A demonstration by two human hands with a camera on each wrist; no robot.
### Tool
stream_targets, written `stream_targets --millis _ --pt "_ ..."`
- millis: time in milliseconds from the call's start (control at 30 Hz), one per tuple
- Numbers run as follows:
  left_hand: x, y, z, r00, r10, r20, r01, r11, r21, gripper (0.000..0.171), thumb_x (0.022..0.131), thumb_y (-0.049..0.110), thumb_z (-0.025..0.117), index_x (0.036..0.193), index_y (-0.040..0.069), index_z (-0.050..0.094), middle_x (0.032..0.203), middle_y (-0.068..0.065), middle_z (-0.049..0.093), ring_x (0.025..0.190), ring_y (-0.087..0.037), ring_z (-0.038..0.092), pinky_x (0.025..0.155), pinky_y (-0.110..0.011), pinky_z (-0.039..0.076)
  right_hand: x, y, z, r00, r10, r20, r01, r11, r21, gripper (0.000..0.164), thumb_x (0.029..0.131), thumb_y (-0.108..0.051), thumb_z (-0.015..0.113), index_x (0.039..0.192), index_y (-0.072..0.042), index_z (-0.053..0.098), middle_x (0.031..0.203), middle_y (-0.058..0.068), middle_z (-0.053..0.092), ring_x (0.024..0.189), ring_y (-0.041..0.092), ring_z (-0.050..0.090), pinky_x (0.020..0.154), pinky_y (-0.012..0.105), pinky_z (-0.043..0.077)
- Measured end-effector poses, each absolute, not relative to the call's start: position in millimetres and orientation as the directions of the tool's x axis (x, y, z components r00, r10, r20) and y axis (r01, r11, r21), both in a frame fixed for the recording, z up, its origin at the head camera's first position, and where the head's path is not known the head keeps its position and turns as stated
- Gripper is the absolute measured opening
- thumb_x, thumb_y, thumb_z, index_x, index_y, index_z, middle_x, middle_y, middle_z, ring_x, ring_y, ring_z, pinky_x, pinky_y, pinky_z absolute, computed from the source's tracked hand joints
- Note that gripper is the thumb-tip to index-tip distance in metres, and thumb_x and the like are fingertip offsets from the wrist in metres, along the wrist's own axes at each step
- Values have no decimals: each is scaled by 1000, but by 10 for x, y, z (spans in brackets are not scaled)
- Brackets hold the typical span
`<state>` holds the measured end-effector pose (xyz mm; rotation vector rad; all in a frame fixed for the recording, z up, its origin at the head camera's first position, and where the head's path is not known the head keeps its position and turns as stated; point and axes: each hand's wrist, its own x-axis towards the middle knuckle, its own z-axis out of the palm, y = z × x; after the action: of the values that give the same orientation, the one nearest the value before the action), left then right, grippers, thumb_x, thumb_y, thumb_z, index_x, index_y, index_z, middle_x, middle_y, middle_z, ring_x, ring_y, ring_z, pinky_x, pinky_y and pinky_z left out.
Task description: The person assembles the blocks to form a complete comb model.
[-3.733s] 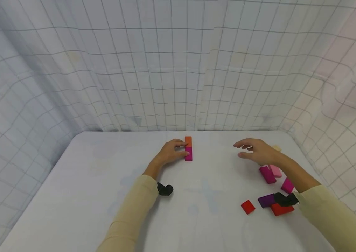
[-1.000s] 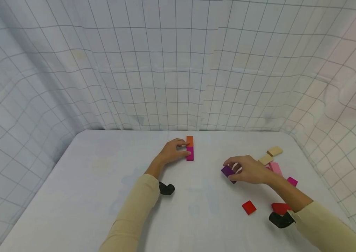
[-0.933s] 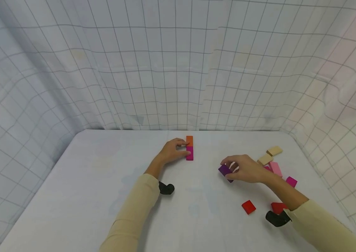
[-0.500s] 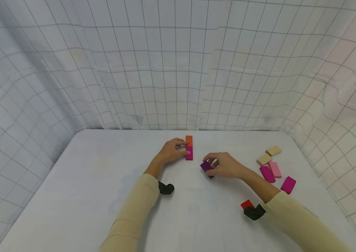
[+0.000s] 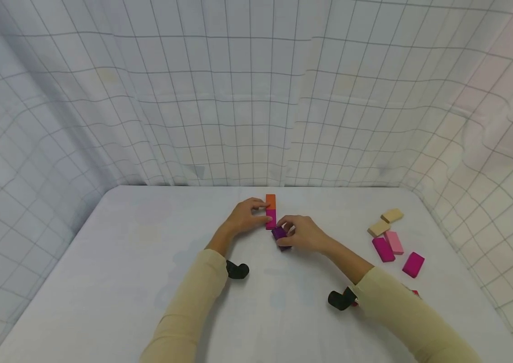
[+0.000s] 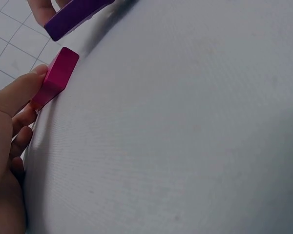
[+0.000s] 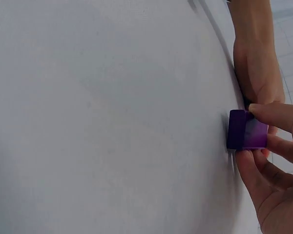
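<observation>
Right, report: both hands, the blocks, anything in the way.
Left hand touching magenta rectangular block and orange rectangular block, lined end to end. Right hand pinching purple rectangular block, angled, just apart from the magenta one. Nothing visible between them.

Orange block [image 5: 271,201]; magenta block [image 5: 272,214]; purple block [image 5: 279,233]; pink block [image 5: 394,243]; beige blocks [image 5: 379,228]. Table [image 5: 115,262]: white. Curtain [image 5: 220,111]: white, grey grid lines. Sleeves [image 5: 188,307]: cream. Wrist devices [image 5: 238,271]: black.

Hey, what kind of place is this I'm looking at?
Likely a curtained-off booth, perhaps for recording tabletop work: grid-patterned curtains hang behind and on both sides of a white table, and a black device sits by each wrist while the right hand holds a purple block.
</observation>
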<state>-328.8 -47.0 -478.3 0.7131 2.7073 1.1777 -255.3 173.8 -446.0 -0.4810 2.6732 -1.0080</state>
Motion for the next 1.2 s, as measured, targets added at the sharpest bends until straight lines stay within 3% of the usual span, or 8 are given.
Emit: stream_targets --millis 200,367,567,700,1000,1200 --pt "-3263 -476 -4766 -882 461 97 388 595 704 50 95 27 77 138 5 66 142 -14 58 128 -33 56 111 -49 42 -2533 1561 -4494 -949 -302 -89 -172 733 -658 40 86 -27 87 117 -10 69 96 2 67 88 20 62 70 29 55" --pt "-3258 -474 -4776 -879 466 101 391 583 712 50 95 28 77 138 5 66 141 -14 59 129 -33 56 111 -49 42 -2502 1613 -4525 -943 -325 -68 -194 706 -681 43 86 -27 87 120 -9 69 96 2 67 88 19 63 72 29 57" --pt "-3263 -475 -4779 -876 471 103 391 571 722 52 94 30 78 138 6 66 140 -13 60 132 -33 54 113 -48 40 -2506 1853 -4533 -815 -574 -83 -393 652 -649 54 88 -18 84 138 -10 65 112 2 66 96 17 64 85 30 57" --pt "-3271 -482 -4776 -876 471 106 395 573 718 52 94 29 78 138 6 66 140 -13 60 131 -32 55 113 -47 40 -2483 1901 -4518 -752 -657 -54 -500 622 -603 50 91 -13 80 139 -9 66 118 3 67 96 15 63 85 28 56" --pt "-3284 -490 -4801 -877 469 105 394 577 715 52 93 30 79 138 6 66 140 -13 60 130 -32 55 113 -47 40 -2427 1729 -4508 -811 -584 27 -511 686 -517 37 91 -14 82 125 -5 75 101 -2 72 82 10 60 75 26 54" --pt "-3290 -478 -4806 -880 465 95 386 585 713 53 94 30 78 139 5 66 142 -13 59 129 -32 56 112 -47 41 -2409 1658 -4482 -832 -554 34 -496 715 -493 35 89 -16 83 121 -4 76 102 1 74 82 10 62 75 27 54"
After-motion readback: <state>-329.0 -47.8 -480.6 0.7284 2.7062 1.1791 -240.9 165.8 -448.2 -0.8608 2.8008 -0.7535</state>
